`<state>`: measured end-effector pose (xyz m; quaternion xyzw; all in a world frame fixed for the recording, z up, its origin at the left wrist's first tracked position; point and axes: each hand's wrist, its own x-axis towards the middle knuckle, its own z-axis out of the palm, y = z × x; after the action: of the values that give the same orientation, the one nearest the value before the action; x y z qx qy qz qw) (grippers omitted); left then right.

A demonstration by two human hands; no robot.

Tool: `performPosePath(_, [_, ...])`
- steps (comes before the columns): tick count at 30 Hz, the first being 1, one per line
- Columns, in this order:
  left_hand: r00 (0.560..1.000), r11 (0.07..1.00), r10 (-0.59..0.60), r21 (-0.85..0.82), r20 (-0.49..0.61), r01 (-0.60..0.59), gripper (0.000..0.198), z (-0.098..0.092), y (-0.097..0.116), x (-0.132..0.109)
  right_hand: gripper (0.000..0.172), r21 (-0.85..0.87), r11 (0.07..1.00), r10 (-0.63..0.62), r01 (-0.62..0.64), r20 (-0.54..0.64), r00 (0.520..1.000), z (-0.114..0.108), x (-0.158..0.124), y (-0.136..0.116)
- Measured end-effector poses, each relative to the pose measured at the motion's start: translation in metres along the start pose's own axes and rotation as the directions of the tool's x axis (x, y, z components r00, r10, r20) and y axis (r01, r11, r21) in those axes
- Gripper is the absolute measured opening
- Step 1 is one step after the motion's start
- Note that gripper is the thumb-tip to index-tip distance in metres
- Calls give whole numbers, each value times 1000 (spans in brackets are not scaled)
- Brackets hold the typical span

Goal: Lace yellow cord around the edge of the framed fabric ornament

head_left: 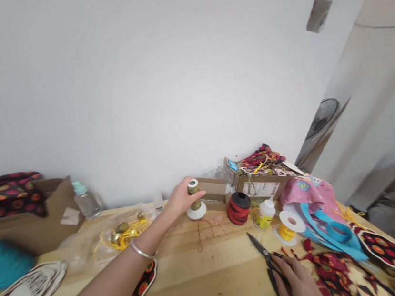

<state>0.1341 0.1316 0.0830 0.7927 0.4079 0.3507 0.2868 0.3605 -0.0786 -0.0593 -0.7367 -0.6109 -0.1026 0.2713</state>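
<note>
We are in a home craft corner: thread spools, scissors, patterned fabric and cardboard boxes crowd our wooden tabletop.

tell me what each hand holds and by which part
Left hand grips the olive thread spool around its wound middle; right hand holds the black scissors at their handles.

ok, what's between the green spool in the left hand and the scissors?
Head view: bare tabletop with loose red thread between green spool, held by left hand, and scissors. Red-black spool sits just beside that line.
</note>
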Motion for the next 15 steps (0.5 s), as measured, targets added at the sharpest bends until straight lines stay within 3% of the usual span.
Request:
performPosePath(5, [996,999,36,1,79,-36,25,4,11,-14,28,-58,991,-113,117,68,991,0,0,13])
performPosePath(12, [986,999,34,-18,164,-32,26,26,5,-23,27,-126,960,-259,251,-55,964,7,1,23])
performPosePath(15, [987,999,27,-32,156,-22,37,36,2,-25,27,-181,945,-296,274,-107,949,8,3,24])
